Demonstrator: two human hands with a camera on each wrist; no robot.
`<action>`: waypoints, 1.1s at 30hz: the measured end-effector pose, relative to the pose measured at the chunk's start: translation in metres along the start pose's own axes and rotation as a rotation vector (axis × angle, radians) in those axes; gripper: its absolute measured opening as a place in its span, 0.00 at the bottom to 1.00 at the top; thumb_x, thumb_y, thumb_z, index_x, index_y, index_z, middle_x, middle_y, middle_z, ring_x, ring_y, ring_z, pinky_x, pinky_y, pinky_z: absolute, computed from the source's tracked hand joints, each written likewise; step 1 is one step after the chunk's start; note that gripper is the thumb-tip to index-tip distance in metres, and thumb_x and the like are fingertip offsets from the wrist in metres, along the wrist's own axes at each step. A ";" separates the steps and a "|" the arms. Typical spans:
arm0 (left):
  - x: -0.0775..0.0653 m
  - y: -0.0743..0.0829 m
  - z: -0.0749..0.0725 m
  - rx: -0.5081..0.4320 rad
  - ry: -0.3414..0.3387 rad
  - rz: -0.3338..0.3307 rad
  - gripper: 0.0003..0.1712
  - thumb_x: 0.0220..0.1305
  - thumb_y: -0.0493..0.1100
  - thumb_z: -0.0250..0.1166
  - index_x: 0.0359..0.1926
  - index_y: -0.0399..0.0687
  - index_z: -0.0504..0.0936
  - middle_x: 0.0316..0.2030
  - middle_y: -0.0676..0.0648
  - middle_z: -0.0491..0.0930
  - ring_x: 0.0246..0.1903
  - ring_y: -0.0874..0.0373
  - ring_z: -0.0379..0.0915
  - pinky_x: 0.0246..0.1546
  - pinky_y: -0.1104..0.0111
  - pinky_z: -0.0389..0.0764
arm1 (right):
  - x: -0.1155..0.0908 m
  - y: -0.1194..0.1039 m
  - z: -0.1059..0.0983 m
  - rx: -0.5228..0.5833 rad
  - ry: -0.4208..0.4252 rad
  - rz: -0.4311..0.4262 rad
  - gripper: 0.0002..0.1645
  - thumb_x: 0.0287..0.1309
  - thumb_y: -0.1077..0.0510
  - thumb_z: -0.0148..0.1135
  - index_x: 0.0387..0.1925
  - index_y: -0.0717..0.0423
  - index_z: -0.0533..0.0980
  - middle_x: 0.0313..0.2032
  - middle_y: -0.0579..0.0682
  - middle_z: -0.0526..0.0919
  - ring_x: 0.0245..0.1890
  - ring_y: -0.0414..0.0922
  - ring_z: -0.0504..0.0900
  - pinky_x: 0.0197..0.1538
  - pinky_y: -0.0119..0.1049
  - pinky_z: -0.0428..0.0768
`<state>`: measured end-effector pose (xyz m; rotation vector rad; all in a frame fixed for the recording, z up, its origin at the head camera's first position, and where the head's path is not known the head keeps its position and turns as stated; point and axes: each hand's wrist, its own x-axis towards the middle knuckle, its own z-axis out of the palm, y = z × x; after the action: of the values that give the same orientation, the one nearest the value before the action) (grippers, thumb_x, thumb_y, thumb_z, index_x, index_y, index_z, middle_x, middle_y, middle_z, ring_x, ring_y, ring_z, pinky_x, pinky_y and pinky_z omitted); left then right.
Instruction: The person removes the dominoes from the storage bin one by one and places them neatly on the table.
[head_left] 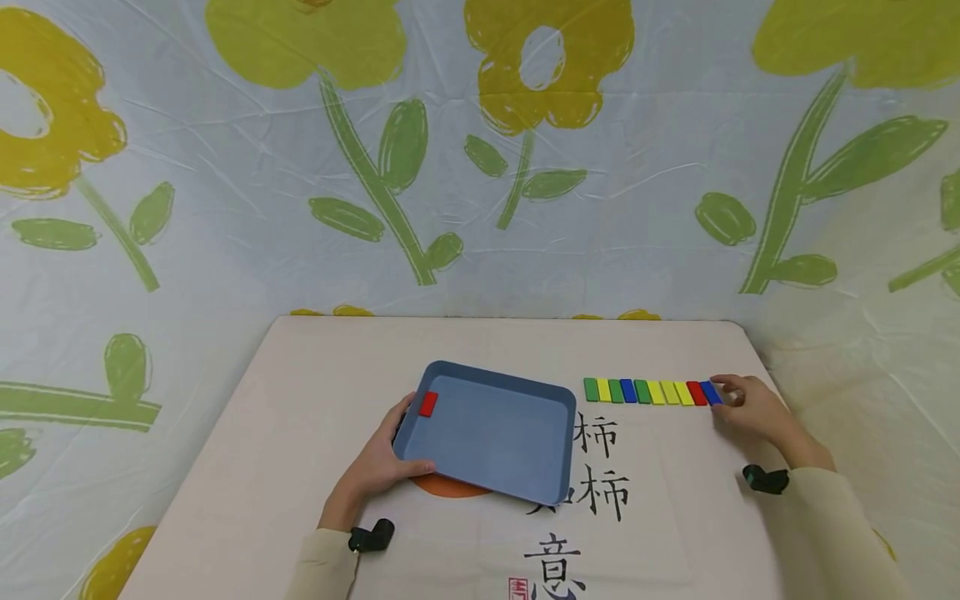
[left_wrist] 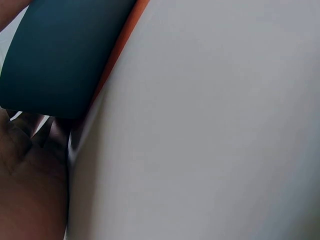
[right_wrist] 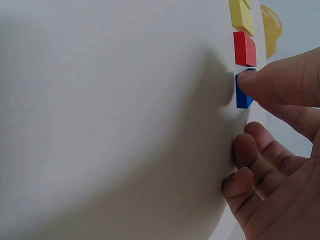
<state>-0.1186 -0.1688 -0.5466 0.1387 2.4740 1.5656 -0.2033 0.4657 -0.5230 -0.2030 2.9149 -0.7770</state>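
My left hand point(head_left: 375, 462) grips the blue-grey rectangular tray point(head_left: 495, 437) at its left end, thumb on the near rim and fingers along the outer left side. The tray sits slightly askew, and a small red block point(head_left: 428, 404) lies inside near its left wall. To the right, a row of green, yellow, blue and red blocks lies along the table. At that row's right end, my right hand point(head_left: 761, 414) pinches a blue block point(right_wrist: 241, 95) between thumb and index finger, while the other fingers curl loosely below. Beside it is a red block point(right_wrist: 244, 49).
The pale cloth on the table point(head_left: 300, 400) bears black brush characters point(head_left: 600, 492), partly covered by the tray, and an orange printed shape point(head_left: 450, 487) showing under its near edge. A flowered curtain point(head_left: 637, 225) hangs behind the table and along both sides.
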 end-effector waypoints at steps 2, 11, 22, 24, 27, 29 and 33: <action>0.000 0.000 0.000 -0.001 0.000 -0.005 0.68 0.47 0.53 0.83 0.81 0.69 0.49 0.81 0.48 0.50 0.77 0.42 0.51 0.74 0.36 0.55 | 0.001 0.001 0.000 -0.002 -0.004 -0.004 0.33 0.56 0.60 0.69 0.62 0.70 0.72 0.50 0.76 0.77 0.40 0.59 0.79 0.37 0.39 0.77; 0.000 -0.001 0.000 -0.024 -0.007 -0.007 0.68 0.47 0.52 0.83 0.82 0.70 0.48 0.81 0.47 0.50 0.77 0.41 0.51 0.74 0.35 0.55 | 0.001 0.000 0.000 -0.008 0.002 0.008 0.32 0.59 0.58 0.68 0.61 0.70 0.72 0.50 0.75 0.76 0.41 0.60 0.78 0.37 0.38 0.76; 0.000 -0.002 -0.001 -0.023 -0.016 -0.008 0.68 0.48 0.51 0.83 0.82 0.70 0.48 0.81 0.47 0.49 0.77 0.42 0.50 0.74 0.36 0.55 | 0.001 -0.013 -0.004 -0.014 0.001 -0.009 0.36 0.62 0.57 0.67 0.66 0.71 0.67 0.52 0.77 0.75 0.44 0.66 0.81 0.44 0.54 0.83; 0.000 -0.002 -0.001 -0.019 -0.014 -0.006 0.68 0.48 0.51 0.83 0.82 0.69 0.48 0.81 0.47 0.49 0.77 0.42 0.50 0.74 0.36 0.55 | 0.003 -0.024 -0.007 -0.019 0.023 -0.030 0.36 0.65 0.56 0.66 0.67 0.71 0.66 0.53 0.78 0.74 0.44 0.67 0.82 0.45 0.56 0.84; 0.000 -0.002 -0.001 -0.013 -0.009 -0.006 0.68 0.48 0.52 0.83 0.82 0.69 0.49 0.81 0.47 0.49 0.77 0.42 0.50 0.74 0.36 0.55 | 0.007 -0.047 -0.012 -0.022 0.048 -0.074 0.37 0.68 0.54 0.64 0.68 0.73 0.64 0.54 0.78 0.74 0.45 0.68 0.82 0.44 0.57 0.84; 0.000 -0.002 -0.001 -0.012 -0.007 -0.008 0.67 0.48 0.52 0.83 0.82 0.69 0.49 0.81 0.47 0.49 0.77 0.42 0.50 0.74 0.36 0.55 | 0.011 -0.063 -0.015 -0.031 0.056 -0.097 0.38 0.69 0.53 0.64 0.69 0.73 0.64 0.55 0.78 0.74 0.46 0.68 0.82 0.44 0.58 0.84; 0.000 -0.002 -0.001 -0.011 -0.009 -0.013 0.68 0.48 0.52 0.83 0.81 0.70 0.49 0.81 0.47 0.49 0.77 0.42 0.50 0.74 0.36 0.55 | 0.018 -0.098 -0.016 -0.034 0.046 -0.108 0.42 0.69 0.47 0.64 0.71 0.70 0.62 0.59 0.75 0.73 0.51 0.68 0.79 0.50 0.62 0.83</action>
<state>-0.1184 -0.1703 -0.5479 0.1275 2.4538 1.5699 -0.2133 0.3865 -0.4617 -0.3530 2.9836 -0.7572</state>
